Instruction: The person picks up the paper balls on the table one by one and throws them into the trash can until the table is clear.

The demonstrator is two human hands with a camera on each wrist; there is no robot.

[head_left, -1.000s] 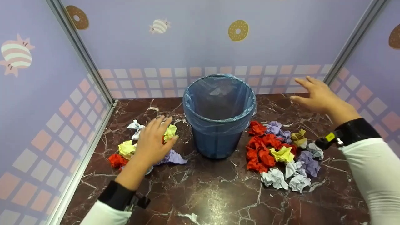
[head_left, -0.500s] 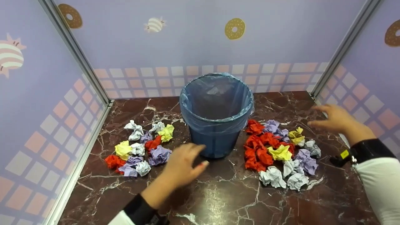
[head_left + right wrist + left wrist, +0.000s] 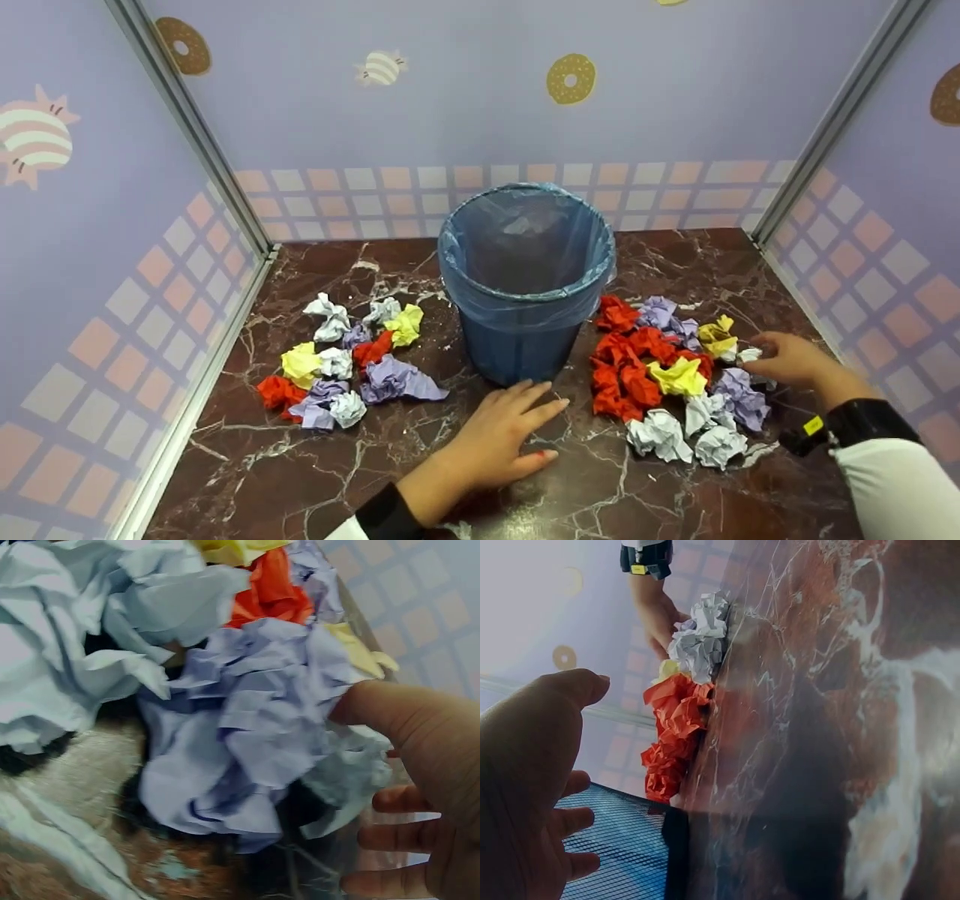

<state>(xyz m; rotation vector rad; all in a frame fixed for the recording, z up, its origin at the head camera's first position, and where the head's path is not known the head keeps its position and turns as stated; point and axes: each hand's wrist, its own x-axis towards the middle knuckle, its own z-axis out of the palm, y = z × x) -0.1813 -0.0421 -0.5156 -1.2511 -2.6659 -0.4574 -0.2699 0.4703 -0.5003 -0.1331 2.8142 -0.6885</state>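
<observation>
- Head view: a dark marble counter [image 3: 465, 472] carries a blue bin [image 3: 525, 277], bag-lined, near the middle of its back edge.
- Crumpled paper balls lie in two heaps, the right heap [image 3: 675, 375] toward the counter's right edge.
- Left hand [image 3: 499, 442], flat and relaxed, rests before the bin; a second ago it was over the left heap [image 3: 345, 360].
- Right hand [image 3: 787, 360] has dropped to a pale paper ball [image 3: 352, 772], thumb and fingers around it.
- Paper looks light, soft and crushable; a loose pinch should do.
</observation>
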